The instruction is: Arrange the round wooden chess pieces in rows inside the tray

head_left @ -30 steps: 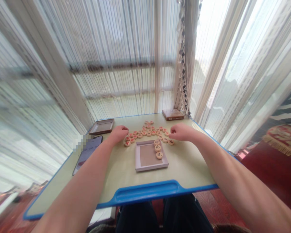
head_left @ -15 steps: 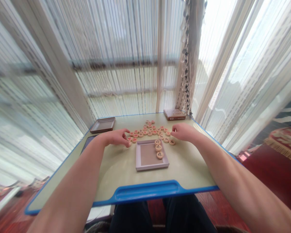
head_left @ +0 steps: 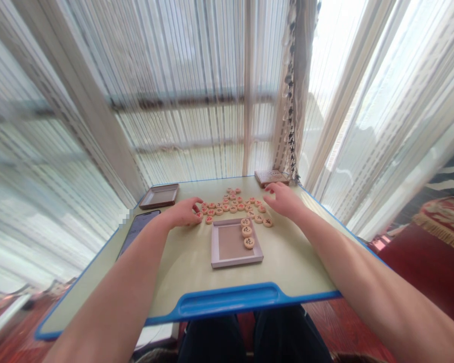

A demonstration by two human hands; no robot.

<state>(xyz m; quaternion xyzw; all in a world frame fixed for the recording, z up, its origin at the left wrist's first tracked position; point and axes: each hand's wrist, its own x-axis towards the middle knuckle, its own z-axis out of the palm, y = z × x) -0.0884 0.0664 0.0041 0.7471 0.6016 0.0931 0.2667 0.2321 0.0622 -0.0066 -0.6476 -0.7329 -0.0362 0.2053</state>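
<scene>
Across the lap, a pale blue-rimmed table (head_left: 287,262) faces striped curtains (head_left: 196,101). At 11 o'clock of the grey tray (head_left: 230,259), the left hand (head_left: 183,214) curls onto the loose discs (head_left: 230,204); a pinch cannot be told. At 1 o'clock, the right hand (head_left: 285,199) is spread and holds nothing. The forearm partly hides one phone (head_left: 136,232). Counted: three discs (head_left: 246,231) in the tray, one brown tray (head_left: 159,195), one box (head_left: 271,176).

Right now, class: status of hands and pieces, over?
Left hand on the loose pieces, left end. Right hand open beside them. Tray holds three. Nothing blocking.
</scene>
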